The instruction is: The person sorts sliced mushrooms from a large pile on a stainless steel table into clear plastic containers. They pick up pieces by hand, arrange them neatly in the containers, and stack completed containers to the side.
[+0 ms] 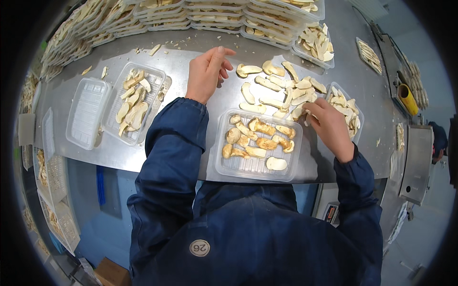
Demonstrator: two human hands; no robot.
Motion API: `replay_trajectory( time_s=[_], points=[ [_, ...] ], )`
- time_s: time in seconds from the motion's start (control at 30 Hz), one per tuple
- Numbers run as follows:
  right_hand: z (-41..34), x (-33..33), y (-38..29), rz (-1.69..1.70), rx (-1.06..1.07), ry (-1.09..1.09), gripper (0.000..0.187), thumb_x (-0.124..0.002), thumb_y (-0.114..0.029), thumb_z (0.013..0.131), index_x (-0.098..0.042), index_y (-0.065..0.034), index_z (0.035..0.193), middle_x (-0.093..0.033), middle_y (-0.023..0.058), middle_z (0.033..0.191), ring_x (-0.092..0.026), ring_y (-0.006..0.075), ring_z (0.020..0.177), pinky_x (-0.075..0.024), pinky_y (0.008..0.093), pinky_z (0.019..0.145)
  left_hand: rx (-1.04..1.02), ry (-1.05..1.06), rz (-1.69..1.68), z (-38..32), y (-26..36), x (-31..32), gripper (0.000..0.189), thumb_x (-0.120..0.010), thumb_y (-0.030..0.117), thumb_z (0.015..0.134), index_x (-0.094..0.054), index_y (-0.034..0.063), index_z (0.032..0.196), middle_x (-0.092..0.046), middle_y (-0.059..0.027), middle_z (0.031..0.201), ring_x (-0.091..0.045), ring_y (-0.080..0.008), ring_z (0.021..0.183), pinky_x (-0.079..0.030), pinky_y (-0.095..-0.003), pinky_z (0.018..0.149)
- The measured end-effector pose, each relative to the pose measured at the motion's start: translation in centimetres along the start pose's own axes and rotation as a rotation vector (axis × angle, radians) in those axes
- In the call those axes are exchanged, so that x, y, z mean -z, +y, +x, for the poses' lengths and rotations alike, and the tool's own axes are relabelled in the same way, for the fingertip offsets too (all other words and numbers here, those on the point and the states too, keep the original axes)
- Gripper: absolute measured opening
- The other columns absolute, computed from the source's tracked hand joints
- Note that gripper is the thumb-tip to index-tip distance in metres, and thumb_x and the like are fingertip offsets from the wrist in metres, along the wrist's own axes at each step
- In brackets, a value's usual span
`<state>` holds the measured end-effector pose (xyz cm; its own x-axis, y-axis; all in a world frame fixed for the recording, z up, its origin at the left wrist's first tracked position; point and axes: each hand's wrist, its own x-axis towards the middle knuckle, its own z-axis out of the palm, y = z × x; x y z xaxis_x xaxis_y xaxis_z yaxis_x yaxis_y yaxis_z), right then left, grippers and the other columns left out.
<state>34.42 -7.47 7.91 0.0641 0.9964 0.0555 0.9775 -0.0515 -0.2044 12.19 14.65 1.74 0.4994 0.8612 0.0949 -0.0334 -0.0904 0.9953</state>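
Observation:
My left hand (209,73) hovers over the steel table with its fingers loosely bent and nothing seen in it. With its fingertips down, my right hand (325,123) is at the near right edge of a spread of sliced mushrooms (282,85); a pale piece shows by the fingertips, but whether it is gripped I cannot tell. Close to my body, a clear plastic tray (229,171) holds whole and cut mushrooms with brown skins. Another tray of slices (345,107) lies just right of my right hand. Left of my left arm, a tray (107,119) holds a heap of slices.
Empty nested trays (87,114) lie at the left of the steel table (179,143). Stacked filled trays (214,18) line the far side, with mushroom crumbs before them. A filled tray (368,55) and a yellow cylinder (408,100) are at right. A person (438,141) is at the far right.

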Motion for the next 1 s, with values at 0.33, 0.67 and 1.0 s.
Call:
replay_trajectory(
  time_s=[0.33,0.67,1.0],
  points=[
    [2.4,0.1,0.3,0.184,0.119,-0.103,0.012,-0.063,-0.003,0.08,-0.056,-0.0034,0.09,-0.055,0.0114,0.089,-0.059,0.0311,0.076,-0.0479,0.0376,0.066,-0.053,0.016,0.015,0.1,-0.4,0.1,0.04,-0.045,0.035,0.103,-0.071,0.0037,0.102,-0.064,-0.002,0.071,-0.056,-0.0065,0.058,-0.043,-0.0234,0.047],
    [0.8,0.9,-3.9,0.225,-0.029,0.147,0.01,-0.062,0.0,0.082,-0.057,-0.0011,0.091,-0.055,0.0142,0.082,-0.057,0.0288,0.068,-0.0468,0.0344,0.062,-0.05,-0.032,0.058,0.1,-0.2,0.0,0.044,-0.042,0.036,0.105,-0.07,0.003,0.108,-0.063,-0.0007,0.075,-0.054,-0.0039,0.061,-0.042,-0.019,0.051],
    [-2.2,-2.0,-14.5,0.481,0.403,-0.189,0.012,-0.063,-0.005,0.083,-0.054,-0.0026,0.091,-0.051,0.0133,0.086,-0.06,0.0326,0.074,-0.0492,0.0397,0.061,-0.114,-0.029,0.042,0.2,-0.7,0.0,0.044,-0.043,0.038,0.104,-0.071,0.0038,0.107,-0.063,-0.0006,0.075,-0.054,-0.0042,0.061,-0.044,-0.02,0.048]
  ],
)
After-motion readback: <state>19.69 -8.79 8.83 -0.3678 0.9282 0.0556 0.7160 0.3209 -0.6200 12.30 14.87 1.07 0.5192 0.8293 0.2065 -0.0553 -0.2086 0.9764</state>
